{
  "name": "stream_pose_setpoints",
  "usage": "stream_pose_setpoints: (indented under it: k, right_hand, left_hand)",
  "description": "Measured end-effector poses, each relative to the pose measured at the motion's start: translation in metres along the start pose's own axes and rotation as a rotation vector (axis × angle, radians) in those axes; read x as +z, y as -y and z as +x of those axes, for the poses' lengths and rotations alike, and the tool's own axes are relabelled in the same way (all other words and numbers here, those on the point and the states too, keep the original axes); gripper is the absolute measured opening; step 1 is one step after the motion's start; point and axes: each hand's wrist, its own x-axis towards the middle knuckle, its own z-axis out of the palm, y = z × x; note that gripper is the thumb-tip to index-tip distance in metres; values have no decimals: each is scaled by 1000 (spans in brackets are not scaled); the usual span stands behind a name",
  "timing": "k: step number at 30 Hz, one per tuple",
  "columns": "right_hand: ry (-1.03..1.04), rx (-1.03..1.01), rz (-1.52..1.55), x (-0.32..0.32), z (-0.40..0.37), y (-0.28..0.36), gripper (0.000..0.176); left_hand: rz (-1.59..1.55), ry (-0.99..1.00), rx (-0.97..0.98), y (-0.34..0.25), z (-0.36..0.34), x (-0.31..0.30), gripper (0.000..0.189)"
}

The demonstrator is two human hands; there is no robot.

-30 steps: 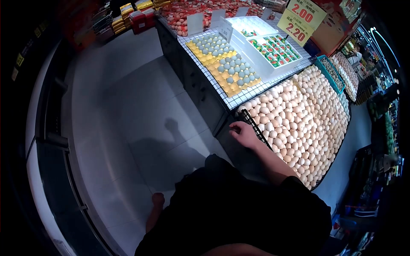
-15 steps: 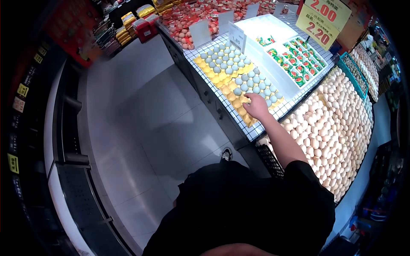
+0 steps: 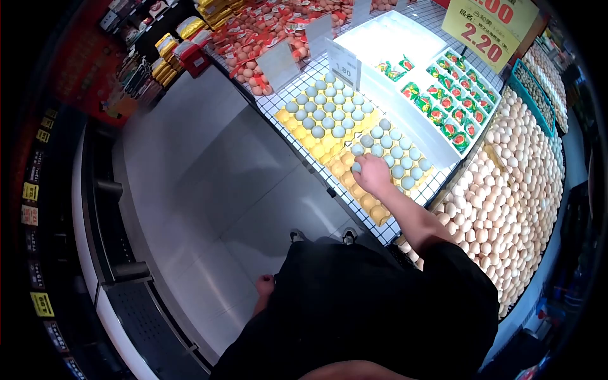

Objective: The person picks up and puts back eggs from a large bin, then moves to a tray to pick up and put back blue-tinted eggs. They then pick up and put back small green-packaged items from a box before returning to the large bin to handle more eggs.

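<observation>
My right hand (image 3: 373,175) reaches over the nearer yellow egg tray (image 3: 367,201), its fingers closed on a pale blue egg (image 3: 356,167) at the fingertips. More blue eggs (image 3: 397,152) fill the right side of this tray, while its left cups hold none. Behind it lies a second yellow tray (image 3: 310,141), also partly filled with blue eggs. My left hand (image 3: 265,284) hangs low beside my dark clothing, fingers curled; whether it holds anything is too small to tell.
A white box (image 3: 386,47) holds green-and-red wrapped items (image 3: 450,102). Price signs (image 3: 342,65) stand behind the trays. Loose brown eggs (image 3: 494,202) are heaped at right, red-netted eggs (image 3: 253,38) at the back. A dark shelf unit (image 3: 145,316) stands at left.
My right hand has gone from fingers apart over the tray to closed on an egg. My left hand has come into view low down, and the view has shifted closer to the trays.
</observation>
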Motion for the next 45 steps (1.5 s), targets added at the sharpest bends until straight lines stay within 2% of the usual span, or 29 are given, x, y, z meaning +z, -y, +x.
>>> stream_pose_setpoints:
  k: [2,5,7,9,11,14,17,19,21,22,23,25,26,27,29,31,34,39,42,43,45]
  right_hand:
    - [-101,87,139,-16,2,10,36]
    - [-55,197,241,-21,18,25,38]
    - [-176,115,163,0,27,27,34]
    - [-105,197,161,9,33,38,36]
    - [-81,212,90,10,34,52,36]
    - [-165,268,44,22,35,70,36]
    - [-254,312,23,37,35,81,35]
    - [-266,364,10,40,37,95,39]
    - [-415,432,33,40,30,112,43]
    - [-578,401,38,48,24,111,47]
    - [-582,429,29,54,12,109,47]
    - [-569,705,-30,45,-9,113,48]
    - [-668,703,-156,45,-23,112,37]
    - [-676,725,-166,47,-39,104,37]
    - [-544,821,-201,56,-64,91,30]
    - [-561,838,-182,50,-71,97,26]
    - [-464,837,-93,46,-75,92,30]
    - [-426,814,-126,33,-73,88,23]
    - [-274,863,-118,25,-73,80,27]
    - [-274,857,-116,18,-74,84,27]
    - [-268,930,-46,5,-74,87,33]
  left_hand:
    - [123,206,98,10,25,-8,27]
    - [372,343,271,-2,76,-17,29]
    - [448,357,345,-30,123,-26,30]
    - [466,344,381,-60,176,-34,31]
    - [444,301,365,-98,229,-45,32]
    - [341,212,296,-165,301,-55,34]
    - [178,297,424,-217,381,-54,38]
    - [199,309,482,-248,410,-58,37]
    - [221,330,529,-264,429,-61,36]
    - [186,362,559,-266,440,-60,35]
    - [151,397,588,-265,448,-59,33]
    - [203,487,666,-260,451,-72,32]
    - [247,554,727,-256,452,-80,31]
    - [255,557,842,-246,454,-84,31]
    - [306,570,1003,-233,460,-87,32]
    - [468,582,931,-220,460,-84,32]
    - [586,592,838,-219,455,-76,31]
    - [596,517,670,-243,448,-64,30]
    - [587,470,620,-267,435,-59,30]
    - [731,536,930,-264,457,-51,29]
    - [938,448,1664,-284,464,-57,28]
